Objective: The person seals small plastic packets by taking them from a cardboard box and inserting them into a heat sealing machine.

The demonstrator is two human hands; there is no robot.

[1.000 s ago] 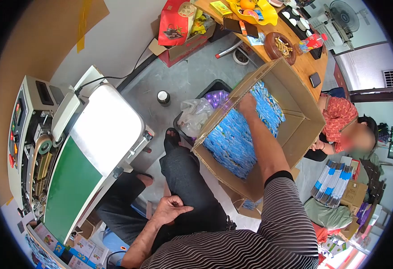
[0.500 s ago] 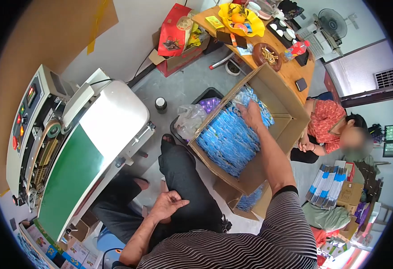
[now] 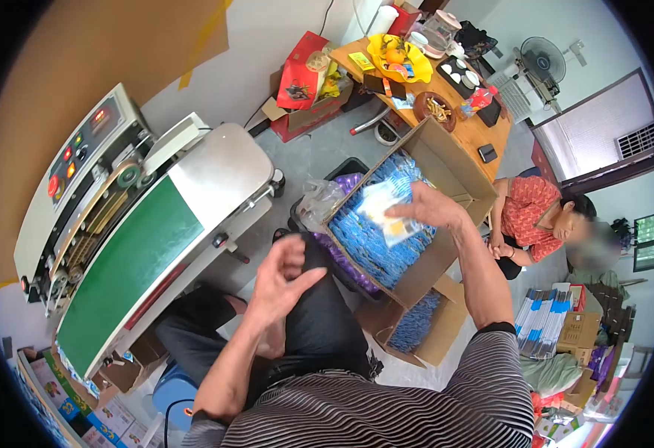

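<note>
A clear and white packet with blue and yellow print [image 3: 388,209] is gripped in my right hand [image 3: 435,205], raised over an open cardboard box [image 3: 457,168]. The box holds many blue packets [image 3: 371,250] laid in rows. My left hand [image 3: 286,276] is held up over my left thigh, fingers loosely curled and thumb apart, with nothing in it. To its left stands a machine with a green belt [image 3: 129,276], a white plate [image 3: 218,175] and a control panel with lit buttons [image 3: 80,142].
A smaller box of blue packets [image 3: 416,321] sits below the big one. Behind is a wooden table [image 3: 495,138] with a yellow fruit dish [image 3: 379,48]. A person in a red shirt [image 3: 528,213] sits at the right. A blue stool [image 3: 181,392] is at lower left.
My right hand has lifted a packet up from the box. My left hand has risen from my lap and its fingers have loosened. The view has shifted slightly.
</note>
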